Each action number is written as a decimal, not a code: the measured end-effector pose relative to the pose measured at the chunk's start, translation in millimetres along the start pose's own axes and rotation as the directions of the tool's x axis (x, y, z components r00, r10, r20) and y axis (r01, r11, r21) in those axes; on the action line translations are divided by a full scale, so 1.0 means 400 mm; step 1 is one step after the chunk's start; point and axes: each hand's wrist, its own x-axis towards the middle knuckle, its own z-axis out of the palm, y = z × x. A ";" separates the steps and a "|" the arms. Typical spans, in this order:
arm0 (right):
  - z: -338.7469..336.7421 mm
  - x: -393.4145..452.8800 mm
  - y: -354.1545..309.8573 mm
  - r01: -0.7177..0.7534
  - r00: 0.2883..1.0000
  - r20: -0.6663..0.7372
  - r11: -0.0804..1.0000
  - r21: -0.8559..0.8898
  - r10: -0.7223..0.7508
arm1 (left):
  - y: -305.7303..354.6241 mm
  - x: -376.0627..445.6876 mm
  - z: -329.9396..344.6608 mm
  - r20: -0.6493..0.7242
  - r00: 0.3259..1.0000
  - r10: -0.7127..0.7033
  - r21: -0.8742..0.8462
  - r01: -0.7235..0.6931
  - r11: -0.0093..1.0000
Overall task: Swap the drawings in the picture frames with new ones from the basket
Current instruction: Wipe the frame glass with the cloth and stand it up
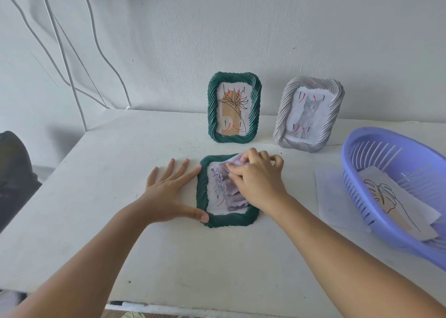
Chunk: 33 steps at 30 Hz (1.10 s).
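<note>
White cables [63,52] on wall; pen [120,303] at table edge.

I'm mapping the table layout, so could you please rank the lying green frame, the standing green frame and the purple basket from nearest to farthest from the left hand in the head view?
1. Lying green frame: touching the left hand, beside it.
2. Standing green frame: behind, by the wall.
3. Purple basket: far right.
</note>
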 end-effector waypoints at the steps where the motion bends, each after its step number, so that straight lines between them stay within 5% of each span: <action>1: 0.002 0.008 -0.014 -0.012 1.000 0.004 1.000 0.015 0.012 | 0.000 -0.001 0.000 -0.001 1.000 -0.001 0.001 0.001 1.000; 8: 0.001 -0.022 0.027 0.154 0.986 0.052 0.986 0.067 -0.158 | -0.002 0.002 0.004 -0.015 1.000 0.001 0.010 -0.001 1.000; 14: 0.002 0.036 -0.015 0.036 0.998 0.048 0.998 0.043 -0.038 | -0.001 0.002 0.004 -0.010 1.000 -0.003 0.013 0.003 1.000; 20: -0.010 0.001 0.037 0.195 0.970 0.122 0.973 0.122 -0.210 | -0.006 0.004 0.008 -0.020 1.000 0.000 0.013 0.001 1.000; 27: 0.014 0.045 -0.025 0.056 0.997 0.056 0.995 0.077 -0.060 | -0.002 0.003 0.006 -0.020 1.000 0.001 0.012 -0.001 1.000; 33: -0.001 0.003 0.045 0.225 0.962 0.124 0.963 0.149 -0.244 | -0.002 0.003 0.005 -0.016 1.000 0.000 0.013 0.000 1.000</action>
